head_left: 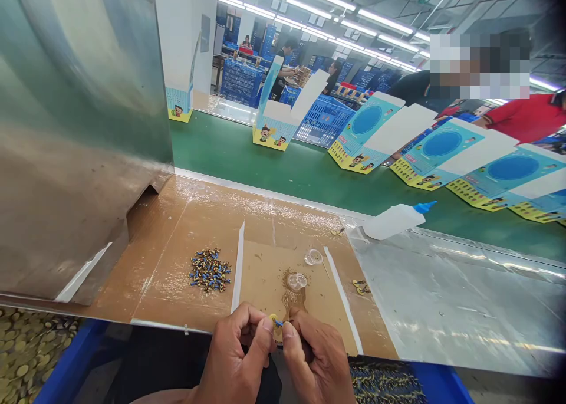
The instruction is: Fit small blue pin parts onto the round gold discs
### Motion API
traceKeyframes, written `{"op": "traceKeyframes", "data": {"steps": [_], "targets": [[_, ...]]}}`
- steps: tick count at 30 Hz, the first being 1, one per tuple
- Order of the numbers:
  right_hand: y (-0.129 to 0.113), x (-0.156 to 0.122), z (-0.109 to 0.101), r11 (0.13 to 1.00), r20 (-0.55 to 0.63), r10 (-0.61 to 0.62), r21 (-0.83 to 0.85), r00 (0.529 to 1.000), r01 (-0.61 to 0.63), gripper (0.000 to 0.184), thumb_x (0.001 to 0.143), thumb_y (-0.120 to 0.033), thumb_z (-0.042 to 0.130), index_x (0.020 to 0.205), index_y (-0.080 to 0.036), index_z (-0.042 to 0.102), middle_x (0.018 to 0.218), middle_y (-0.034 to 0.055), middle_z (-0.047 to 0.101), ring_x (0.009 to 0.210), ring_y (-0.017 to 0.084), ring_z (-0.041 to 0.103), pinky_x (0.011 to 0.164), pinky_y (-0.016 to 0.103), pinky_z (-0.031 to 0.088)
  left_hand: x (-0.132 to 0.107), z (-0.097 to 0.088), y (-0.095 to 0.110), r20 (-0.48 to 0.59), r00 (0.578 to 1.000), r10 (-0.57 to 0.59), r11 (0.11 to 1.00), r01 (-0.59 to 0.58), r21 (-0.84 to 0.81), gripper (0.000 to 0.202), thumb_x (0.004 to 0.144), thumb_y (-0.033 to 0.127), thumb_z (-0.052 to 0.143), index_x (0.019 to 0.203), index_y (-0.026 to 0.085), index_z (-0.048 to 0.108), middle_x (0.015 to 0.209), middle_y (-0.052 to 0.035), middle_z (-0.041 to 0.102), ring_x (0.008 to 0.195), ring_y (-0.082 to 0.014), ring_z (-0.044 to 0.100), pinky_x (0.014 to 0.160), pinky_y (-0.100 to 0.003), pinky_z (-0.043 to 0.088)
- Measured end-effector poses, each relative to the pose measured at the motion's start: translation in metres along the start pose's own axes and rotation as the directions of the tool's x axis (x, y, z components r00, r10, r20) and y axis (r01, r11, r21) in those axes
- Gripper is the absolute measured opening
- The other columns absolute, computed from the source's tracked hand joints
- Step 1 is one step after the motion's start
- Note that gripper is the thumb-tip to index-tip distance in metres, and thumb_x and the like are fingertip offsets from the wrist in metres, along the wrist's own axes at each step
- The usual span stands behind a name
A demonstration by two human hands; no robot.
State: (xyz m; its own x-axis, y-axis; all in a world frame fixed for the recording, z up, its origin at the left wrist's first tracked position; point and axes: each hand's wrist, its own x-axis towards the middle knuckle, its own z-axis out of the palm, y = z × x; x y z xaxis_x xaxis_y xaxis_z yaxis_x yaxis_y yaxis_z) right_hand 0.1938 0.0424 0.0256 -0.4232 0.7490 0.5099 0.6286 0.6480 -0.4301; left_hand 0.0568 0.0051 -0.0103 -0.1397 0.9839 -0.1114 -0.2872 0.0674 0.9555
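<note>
Over the near edge of the cardboard-covered bench, my left hand (241, 351) pinches a small yellow disc (273, 319) between thumb and finger. My right hand (316, 351) is closed on a tiny blue figure (278, 324), which meets the disc; whether the two are joined I cannot tell. Just beyond my fingers, a small clear dish (296, 281) stands beside a brown stain, with another clear dish (313, 257) behind it. A thin stick (326, 268) lies near them. To the left sits a pile of tiny blue-and-dark figures (210, 271). Several yellow-based pieces (361, 287) lie at the right.
A white squeeze bottle (393, 221) with a blue tip lies beside the green conveyor (221, 141). Open printed cartons (365, 132) line the belt. A metal panel (84, 144) rises at left. Bins of yellow discs (30, 351) and small figures (384, 383) sit below. People work beyond.
</note>
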Motion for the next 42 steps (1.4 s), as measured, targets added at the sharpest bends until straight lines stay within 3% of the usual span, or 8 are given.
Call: {"op": "traceKeyframes", "data": {"steps": [10,19,22,26,32,36,42], "targets": [[-0.009,0.002,0.003,0.999,-0.059,-0.019,-0.041,0.998,0.017,0.035,0.102,-0.015,0.047,0.07,-0.024,0.035,0.058,-0.0086,0.039,0.045,0.009,0.04,0.049,0.025,0.031,-0.004,0.002,-0.003,-0.037,0.998,0.051,0.999,-0.05,0.021,0.048,0.1,0.06,0.059,0.079,0.017,0.066,0.063,0.001,0.062,0.056,-0.0107,0.057,0.056,-0.021,0.045],[-0.006,-0.01,0.011,1.0,0.01,0.012,-0.019,1.0,-0.012,0.032,0.103,-0.013,0.045,0.073,-0.024,0.045,0.062,-0.0061,0.048,0.053,0.011,0.05,0.059,0.026,0.039,-0.009,0.003,-0.002,-0.101,0.992,0.077,0.996,-0.071,0.059,0.046,0.101,0.058,0.058,0.079,0.018,0.068,0.064,0.0004,0.065,0.053,-0.0096,0.053,0.054,-0.019,0.047],[-0.008,-0.007,0.011,1.0,-0.025,-0.002,-0.017,1.0,0.002,0.032,0.102,-0.012,0.045,0.072,-0.024,0.043,0.061,-0.0067,0.046,0.051,0.011,0.048,0.058,0.026,0.039,-0.009,0.003,-0.002,-0.102,0.991,0.082,0.996,-0.077,0.053,0.046,0.101,0.058,0.058,0.08,0.018,0.069,0.063,0.0005,0.065,0.052,-0.0091,0.054,0.054,-0.019,0.048],[-0.01,-0.003,0.009,1.0,-0.047,-0.01,-0.021,0.999,0.009,0.032,0.101,-0.012,0.046,0.072,-0.024,0.042,0.06,-0.0075,0.045,0.051,0.01,0.048,0.057,0.024,0.038,-0.011,0.003,-0.003,-0.1,0.987,0.128,0.989,-0.12,0.084,0.045,0.103,0.056,0.056,0.081,0.018,0.07,0.064,-0.0004,0.067,0.051,-0.0092,0.054,0.052,-0.019,0.047],[-0.01,-0.006,0.003,0.999,0.044,0.029,-0.026,0.999,-0.028,0.033,0.103,-0.015,0.044,0.072,-0.024,0.038,0.062,-0.0068,0.043,0.053,0.01,0.049,0.057,0.025,0.038,-0.012,-0.001,-0.012,-0.068,0.967,0.247,0.953,-0.23,0.197,0.033,0.106,0.039,0.053,0.085,0.019,0.069,0.068,0.0004,0.065,0.056,-0.0102,0.056,0.058,-0.021,0.047],[-0.01,-0.007,0.0,1.0,0.088,0.009,-0.019,0.996,-0.007,0.033,0.103,-0.014,0.043,0.073,-0.024,0.035,0.063,-0.0069,0.041,0.054,0.01,0.048,0.059,0.024,0.039,-0.01,-0.008,-0.015,0.0,0.91,0.416,0.852,-0.39,0.349,0.023,0.104,0.024,0.051,0.085,0.02,0.064,0.069,0.0018,0.06,0.058,-0.0104,0.054,0.059,-0.023,0.042],[-0.008,-0.007,0.0,0.999,0.075,-0.032,0.01,0.997,0.031,0.029,0.102,-0.014,0.043,0.076,-0.024,0.034,0.064,-0.0072,0.041,0.053,0.009,0.047,0.058,0.024,0.038,-0.001,-0.02,-0.001,0.172,0.727,0.664,0.59,-0.652,0.476,0.019,0.094,0.004,0.05,0.092,0.022,0.056,0.068,0.004,0.052,0.057,-0.0114,0.05,0.056,-0.026,0.037]]}}
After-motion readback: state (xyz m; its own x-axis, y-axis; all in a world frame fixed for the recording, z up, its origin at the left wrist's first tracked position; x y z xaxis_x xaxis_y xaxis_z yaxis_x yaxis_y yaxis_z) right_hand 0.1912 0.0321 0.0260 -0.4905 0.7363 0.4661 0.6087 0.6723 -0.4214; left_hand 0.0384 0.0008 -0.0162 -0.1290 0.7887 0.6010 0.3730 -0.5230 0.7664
